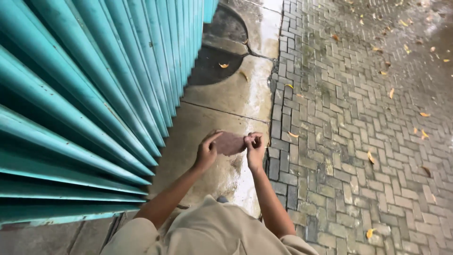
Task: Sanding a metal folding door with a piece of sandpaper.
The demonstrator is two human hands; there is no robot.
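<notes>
- Teal ribbed shutter [80, 94] fills the left side.
- Brick paving [358, 141] on the right, yellow leaves [371, 157] scattered on it.
- Wet concrete strip [226, 99] between shutter and paving.
- Brown flat piece [229, 143] held up over the strip's paving edge.
- Left hand [206, 152] grip pinched on its left edge; right hand [255, 148] grip pinched on its right edge.

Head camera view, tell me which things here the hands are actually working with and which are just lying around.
In hand:
- reddish-brown flat piece, pinched at its edges by the left hand and right hand

Lying about:
- teal folding shutter
- wet concrete strip
- brick paving
- fallen yellow leaves
- dark round patch on the concrete
</notes>
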